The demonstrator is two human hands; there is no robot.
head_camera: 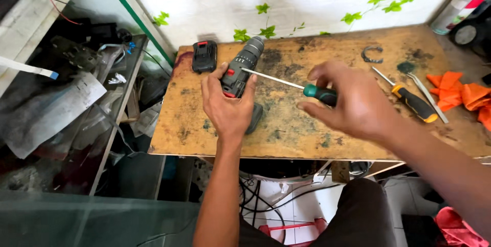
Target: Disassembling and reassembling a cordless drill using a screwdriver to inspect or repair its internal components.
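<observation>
Green-handled screwdriver [286, 82] partly hidden inside right hand [353, 101].

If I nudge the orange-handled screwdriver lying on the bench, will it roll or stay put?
The orange-handled screwdriver would probably roll: its handle looks rounded and it lies loose on the flat wooden bench. It likely stays stiff, with a thin metal shaft. The tweezers beside it might stop it.

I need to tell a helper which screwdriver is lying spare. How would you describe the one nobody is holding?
Start at the worn wooden table and go to its right side, just left of the orange cloth. The spare screwdriver lies there beside metal tweezers. Its handle is orange and black, unlike the green-handled screwdriver in the right hand.
</observation>
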